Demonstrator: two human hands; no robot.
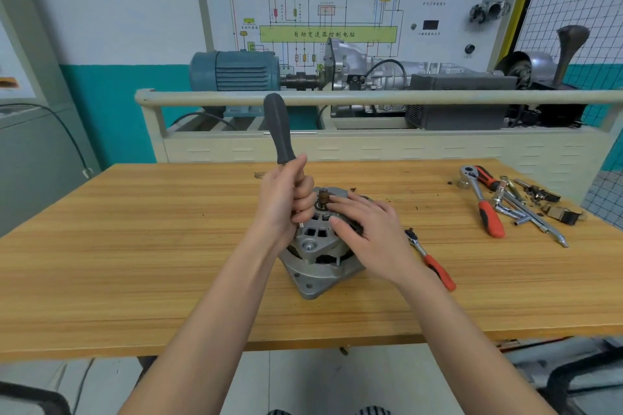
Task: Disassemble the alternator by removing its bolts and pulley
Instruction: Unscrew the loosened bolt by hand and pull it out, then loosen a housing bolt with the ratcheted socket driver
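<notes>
A grey cast alternator (315,248) stands on the wooden table (135,263) with its rusty shaft (323,196) pointing up at the middle. My left hand (286,199) grips the lower part of a screwdriver with a dark grey handle (279,128); its metal tip meets the housing at the upper left rim. My right hand (367,229) rests flat on the right side of the alternator, fingers reaching the shaft base. The right half of the housing is hidden under that hand.
A small red-handled ratchet (433,261) lies just right of the alternator. At the table's far right sit a larger red-handled ratchet (485,209), chrome extension bars (529,216) and several small parts. A beige rail and training bench stand behind the table.
</notes>
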